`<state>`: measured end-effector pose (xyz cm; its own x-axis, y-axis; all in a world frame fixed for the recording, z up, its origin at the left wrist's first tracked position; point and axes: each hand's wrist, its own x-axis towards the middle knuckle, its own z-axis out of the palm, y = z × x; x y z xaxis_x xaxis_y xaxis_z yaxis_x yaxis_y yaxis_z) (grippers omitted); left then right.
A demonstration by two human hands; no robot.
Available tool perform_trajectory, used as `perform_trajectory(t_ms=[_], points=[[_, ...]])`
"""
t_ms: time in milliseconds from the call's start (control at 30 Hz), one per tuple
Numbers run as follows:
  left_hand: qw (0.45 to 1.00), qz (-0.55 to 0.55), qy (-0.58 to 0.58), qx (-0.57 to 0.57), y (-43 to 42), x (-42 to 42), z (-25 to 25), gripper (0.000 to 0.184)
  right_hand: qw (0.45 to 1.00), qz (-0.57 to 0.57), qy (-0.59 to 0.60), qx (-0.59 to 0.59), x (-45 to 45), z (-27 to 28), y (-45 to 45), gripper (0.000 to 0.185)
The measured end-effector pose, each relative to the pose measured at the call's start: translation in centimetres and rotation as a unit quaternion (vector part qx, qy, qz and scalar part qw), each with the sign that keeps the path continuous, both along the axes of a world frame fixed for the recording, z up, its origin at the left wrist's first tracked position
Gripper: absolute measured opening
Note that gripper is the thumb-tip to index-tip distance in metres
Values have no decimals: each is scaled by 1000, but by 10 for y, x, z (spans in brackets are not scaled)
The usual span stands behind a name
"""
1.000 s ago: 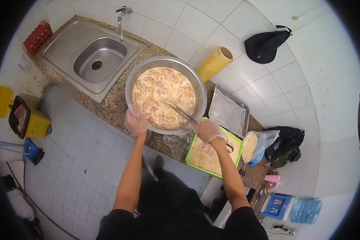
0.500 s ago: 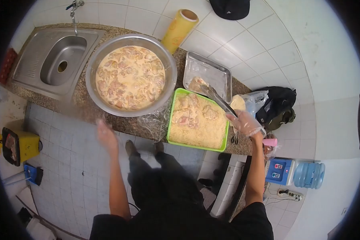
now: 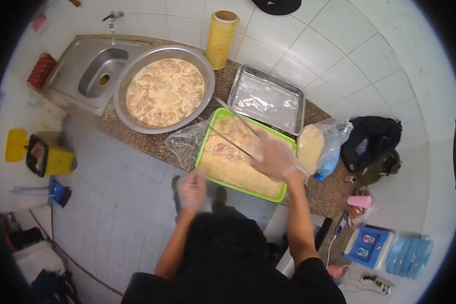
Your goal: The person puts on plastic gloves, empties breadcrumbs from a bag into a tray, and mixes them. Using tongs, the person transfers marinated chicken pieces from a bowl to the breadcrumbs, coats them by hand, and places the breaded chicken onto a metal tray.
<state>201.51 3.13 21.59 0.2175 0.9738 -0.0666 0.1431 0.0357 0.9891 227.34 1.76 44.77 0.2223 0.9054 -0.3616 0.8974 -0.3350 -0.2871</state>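
My right hand, in a clear plastic glove, is wrapped round metal tongs whose two arms are spread apart. They reach left over a green tray of pale crumbs, and I see nothing gripped between the arms. Crumb-dusted chicken pieces lie in its left and upper part, partly behind the tongs. My left hand, also gloved, hovers by the tray's lower left corner with its fingers curled in; nothing shows in them. Left of the tray stands a large metal bowl of chicken in creamy liquid.
A metal tray lies behind the green one. Crumpled plastic film sits between bowl and tray. A yellow film roll stands by the wall, the sink is far left, and a bag of crumbs lies right.
My right hand has swung the tongs left across the green tray; the chicken piece they held is out of them. My left hand has moved right, towards the tray. The view has shifted.
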Motion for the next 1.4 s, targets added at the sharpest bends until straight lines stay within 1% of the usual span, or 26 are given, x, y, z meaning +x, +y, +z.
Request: perform_trajectory(t_ms=[33, 67, 100, 133, 167, 233, 267, 300, 333, 400, 467, 500, 567, 633, 700, 733, 800, 833, 933, 967, 1000, 1067, 1167, 1267, 1333, 1400], points=[[995, -9, 76, 64, -9, 19, 16, 21, 998, 13, 62, 28, -12, -6, 30, 87], [980, -22, 152, 125, -13, 36, 35, 20, 982, 81, 48, 163, -16, -48, 57, 89], [969, -52, 193, 147, -16, 49, 45, 20, 992, 51, 93, 64, -33, -38, 99, 89], [955, -86, 232, 165, -19, 61, 54, 20, 982, -3, 176, 70, -48, -24, 126, 86], [938, -124, 267, 183, -23, 69, 57, 20, 988, -16, 149, 42, -56, -45, 160, 83], [931, -185, 252, 188, -31, 69, 46, 23, 993, -38, 93, 63, -69, -47, 183, 59], [926, -220, 241, 188, -35, 69, 40, 24, 990, -32, 112, 81, -71, -64, 197, 56], [899, -250, 245, 264, -35, 72, 38, 26, 986, -24, 128, 100, -64, -66, 197, 53], [912, -242, 242, 224, -40, 77, 36, 26, 977, -48, 149, 144, -52, -75, 187, 53], [936, -218, 239, 142, -44, 86, 38, 26, 952, -86, 184, 231, -45, -48, 129, 52], [893, -277, 323, 149, -48, 101, 7, 25, 932, -151, 180, 275, -26, -56, 54, 59], [869, -302, 362, 151, -49, 109, -4, 24, 913, -179, 174, 322, -13, -97, 21, 57], [853, -352, 379, 69, -49, 141, 4, 24, 950, -221, -10, 218, 15, -158, -53, 63], [838, -380, 389, 41, -47, 173, -3, 23, 964, -259, -33, 45, 36, -181, -92, 69], [828, -393, 392, 74, -46, 202, -38, 24, 942, -313, -56, 104, 41, -251, -102, 71], [853, -369, 352, 110, -45, 207, -44, 24, 928, -341, -69, 135, 44, -269, -103, 71], [892, -320, 264, 181, -36, 212, -51, 24, 883, -426, 94, 171, 54, -240, -83, 69], [882, -339, 285, 162, -32, 209, -47, 23, 848, -464, 176, 188, 60, -224, -73, 69], [855, -390, 315, 132, -15, 189, -7, 22, 880, -429, -52, 198, 78, -204, -59, 68], [852, -403, 304, 136, -14, 182, 7, 21, 869, -407, -139, 245, 87, -221, -55, 67], [850, -415, 293, 137, -15, 174, 13, 21, 883, -419, -105, 185, 89, -219, -47, 67], [839, -437, 292, 140, -27, 164, -14, 21, 898, -434, -34, 65, 90, -214, -31, 68], [843, -448, 262, 141, -26, 157, -20, 20, 901, -411, 88, 106, 88, -210, -36, 63], [857, -436, 261, 86, -17, 156, 3, 20, 910, -341, 49, 230, 85, -164, -47, 62], [848, -435, 296, 60, -17, 154, 13, 20, 910, -343, 55, 227, 69, -122, -43, 59], [828, -436, 346, 66, -19, 162, 16, 17, 923, -303, 53, 233, 61, -110, -45, 60]])
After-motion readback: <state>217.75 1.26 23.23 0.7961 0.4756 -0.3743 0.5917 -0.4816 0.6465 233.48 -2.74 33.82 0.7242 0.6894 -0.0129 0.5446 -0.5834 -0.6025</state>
